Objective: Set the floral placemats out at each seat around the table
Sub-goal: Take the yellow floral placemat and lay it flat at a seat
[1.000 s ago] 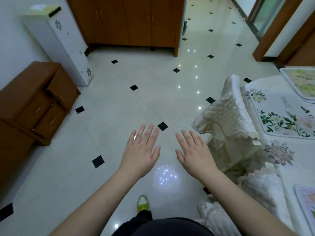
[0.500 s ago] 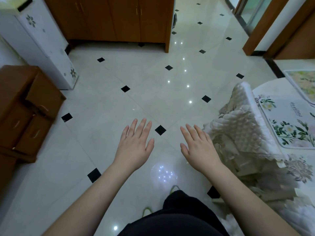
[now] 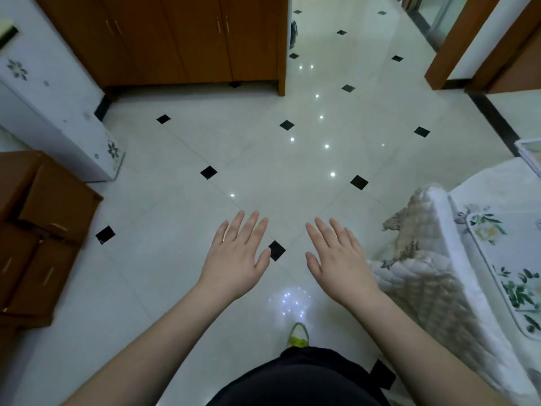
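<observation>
My left hand and my right hand are stretched out palm down over the tiled floor, fingers spread, holding nothing. At the right edge a floral placemat with green leaves and pale flowers lies on the table, which is draped in a white quilted cloth. The corner of a second placemat shows farther back at the frame's edge. Both hands are left of the table and apart from it.
A chair with a quilted cream cover stands against the table's near side. A brown drawer unit sits at the left, a white appliance behind it, and wooden cabinets at the back. Glossy floor lies ahead.
The view has swung left and forward, so the table and its placemats have slid toward the right edge. My hands keep the same spread, empty pose.
</observation>
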Motion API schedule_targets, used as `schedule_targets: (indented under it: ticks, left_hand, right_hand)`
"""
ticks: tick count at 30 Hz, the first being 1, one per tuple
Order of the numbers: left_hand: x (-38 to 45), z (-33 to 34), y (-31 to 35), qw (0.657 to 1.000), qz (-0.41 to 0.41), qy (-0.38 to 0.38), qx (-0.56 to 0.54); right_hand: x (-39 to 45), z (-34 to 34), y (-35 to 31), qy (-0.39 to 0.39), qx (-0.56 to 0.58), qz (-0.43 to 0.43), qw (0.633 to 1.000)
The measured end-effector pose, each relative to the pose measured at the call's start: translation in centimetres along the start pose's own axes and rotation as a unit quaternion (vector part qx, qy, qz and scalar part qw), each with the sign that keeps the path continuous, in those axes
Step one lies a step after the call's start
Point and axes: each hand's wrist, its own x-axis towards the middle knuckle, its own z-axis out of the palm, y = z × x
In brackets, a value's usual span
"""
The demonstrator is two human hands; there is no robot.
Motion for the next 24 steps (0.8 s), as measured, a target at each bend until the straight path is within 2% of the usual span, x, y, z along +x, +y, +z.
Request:
schedule_targets:
  ticks: [9,24]
  left_hand:
    - [12.0,-1.7,0.2,1.000,0.028,0.009,0.006]
    - [32.4,-3.7,-8.3,0.993,0.117,0.001,0.009]
  right_hand:
    - [10.5,-1.6,4.2,-0.005,0.008,0.008,1.000]
    - [29.9,-4.0,3.7,0.021,-0.032,0.045,0.998]
